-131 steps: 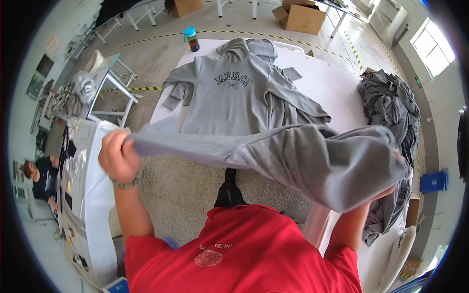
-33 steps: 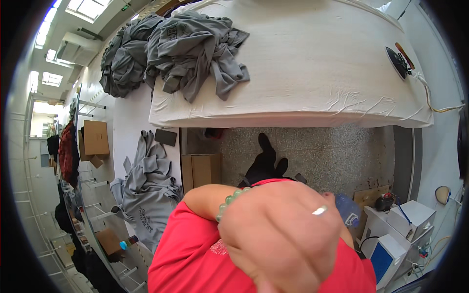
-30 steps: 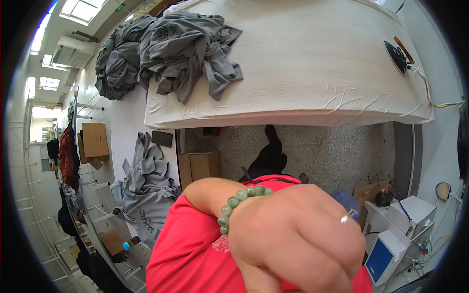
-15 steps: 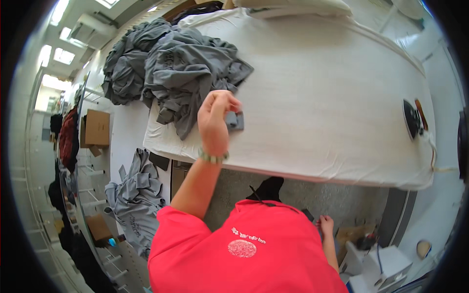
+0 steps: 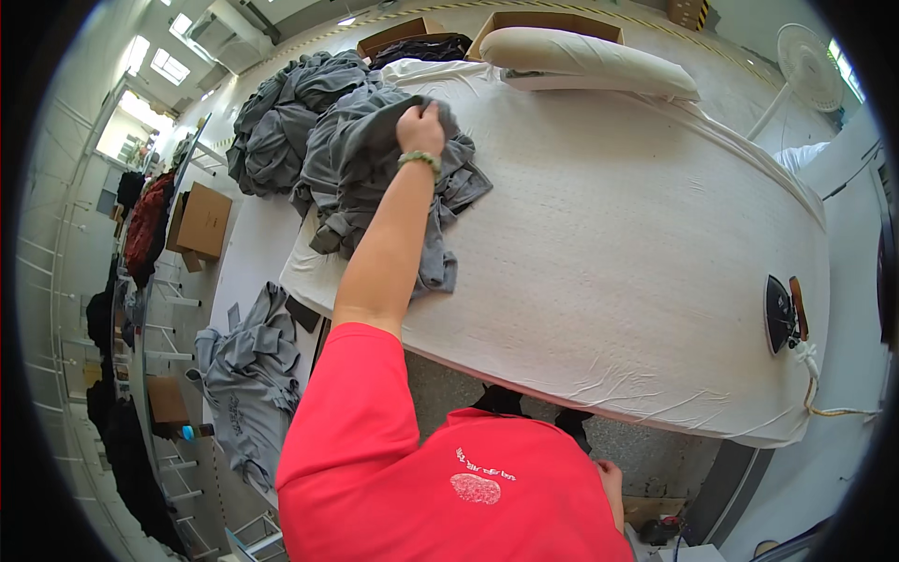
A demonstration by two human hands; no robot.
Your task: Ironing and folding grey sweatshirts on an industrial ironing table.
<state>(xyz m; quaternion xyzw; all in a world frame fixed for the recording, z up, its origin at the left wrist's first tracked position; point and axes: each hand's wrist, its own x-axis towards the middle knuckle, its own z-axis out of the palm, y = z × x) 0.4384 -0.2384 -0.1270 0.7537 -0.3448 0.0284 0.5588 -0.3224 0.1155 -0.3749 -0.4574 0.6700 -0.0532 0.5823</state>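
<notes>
My left hand [image 5: 420, 129], a beaded bracelet at its wrist, is closed on a grey garment [image 5: 379, 126] at the top of a heap on the far left of the padded white table. The cloth is bunched under my fingers and lifted somewhat above the rest. Behind it sits another mound of crumpled grey garments [image 5: 272, 126]. My right hand [image 5: 610, 473] hangs low beside my red shirt, below the table's near edge. My shirt partly covers it, so its fingers cannot be made out.
An iron [image 5: 777, 314] with a cord stands at the table's right end. A padded white roll [image 5: 590, 58] lies along the far edge, with cardboard boxes [image 5: 552, 21] behind. More grey shirts [image 5: 251, 389] drape over a lower surface at left. A white fan [image 5: 807, 67] stands far right.
My left hand has reached farther away over the heap and taken hold of a grey garment, raising its cloth. My right hand stays low by my side. The view has shifted.
</notes>
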